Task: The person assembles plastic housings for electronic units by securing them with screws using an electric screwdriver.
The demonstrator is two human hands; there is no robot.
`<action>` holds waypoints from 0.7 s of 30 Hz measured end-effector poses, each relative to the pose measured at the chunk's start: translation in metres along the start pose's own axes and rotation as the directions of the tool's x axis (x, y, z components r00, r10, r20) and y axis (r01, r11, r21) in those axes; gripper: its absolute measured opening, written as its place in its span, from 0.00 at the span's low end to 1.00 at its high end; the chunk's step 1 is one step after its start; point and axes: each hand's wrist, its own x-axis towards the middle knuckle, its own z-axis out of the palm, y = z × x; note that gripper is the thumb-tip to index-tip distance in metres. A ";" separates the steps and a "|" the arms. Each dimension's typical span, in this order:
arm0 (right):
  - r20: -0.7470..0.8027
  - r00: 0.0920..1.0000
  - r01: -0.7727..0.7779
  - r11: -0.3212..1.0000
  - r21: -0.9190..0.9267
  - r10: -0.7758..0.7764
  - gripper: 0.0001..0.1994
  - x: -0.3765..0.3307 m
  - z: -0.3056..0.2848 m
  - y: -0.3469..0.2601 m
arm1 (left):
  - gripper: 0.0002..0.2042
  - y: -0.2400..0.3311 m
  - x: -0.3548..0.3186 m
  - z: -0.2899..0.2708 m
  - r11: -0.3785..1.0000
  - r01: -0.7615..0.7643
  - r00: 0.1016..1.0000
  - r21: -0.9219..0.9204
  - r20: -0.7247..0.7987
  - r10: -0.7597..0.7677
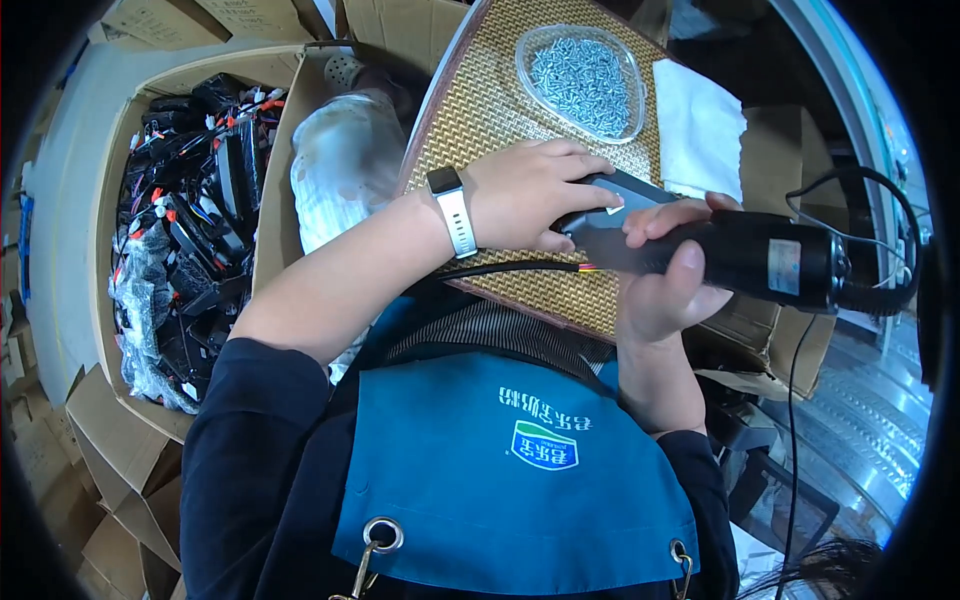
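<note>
On the woven mat, a dark grey flat case lies partly beneath my left hand. The thumb sits at its near side and the other fingers reach over its top, holding it down. My right hand is wrapped round a black electric screwdriver, which lies on its side with its front end pointing left at the case. That front end is blurred, so whether it touches a screw cannot be seen. A black cable with coloured wires at its end runs along the mat below the case.
A clear tub of silvery screws stands beyond the case, beside a white cloth. To the left, a cardboard box holds many black wired units. A cord hangs at the right, near more cardboard.
</note>
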 end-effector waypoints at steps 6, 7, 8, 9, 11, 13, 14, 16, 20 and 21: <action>-0.088 0.996 0.033 0.999 0.040 -0.029 0.32 0.009 -0.016 -0.015 | 0.26 0.004 -0.002 -0.002 0.985 0.079 0.993 -0.152 -0.075 -0.091; -0.092 0.995 0.035 0.998 0.042 -0.031 0.32 0.010 -0.019 -0.015 | 0.26 0.006 -0.004 -0.003 0.986 0.078 0.993 -0.149 -0.072 -0.089; -0.107 0.993 0.063 0.997 0.048 -0.057 0.32 0.011 -0.021 -0.017 | 0.23 0.006 -0.006 -0.004 0.993 0.085 0.989 -0.085 -0.115 -0.094; -0.124 0.989 0.090 0.995 0.046 -0.084 0.33 0.012 -0.022 -0.020 | 0.21 0.007 -0.007 -0.004 0.996 0.088 0.983 -0.027 -0.157 -0.092; -0.131 0.987 0.095 0.994 0.050 -0.087 0.34 0.011 -0.024 -0.022 | 0.19 0.006 -0.007 -0.004 0.998 0.056 0.988 -0.011 -0.144 -0.057; -0.121 0.986 0.118 0.992 0.039 -0.113 0.34 0.013 -0.027 -0.022 | 0.18 0.006 -0.005 -0.006 0.991 0.129 0.991 0.030 -0.047 -0.127; -0.122 0.986 0.120 0.992 0.040 -0.114 0.34 0.014 -0.027 -0.021 | 0.19 0.007 -0.004 -0.008 0.980 0.199 0.980 0.022 0.028 -0.199; -0.070 0.986 0.155 0.982 0.103 -0.149 0.33 0.017 -0.027 -0.017 | 0.22 0.008 -0.003 -0.006 0.981 0.190 0.980 -0.040 -0.058 -0.193; 0.000 0.988 0.151 0.974 0.168 -0.153 0.32 0.031 -0.010 -0.003 | 0.29 0.002 -0.005 -0.005 0.987 0.130 0.984 -0.091 -0.107 -0.139; 0.002 0.988 0.150 0.974 0.172 -0.153 0.32 0.033 -0.007 0.001 | 0.29 -0.001 -0.005 -0.004 0.991 0.101 0.991 -0.090 -0.081 -0.108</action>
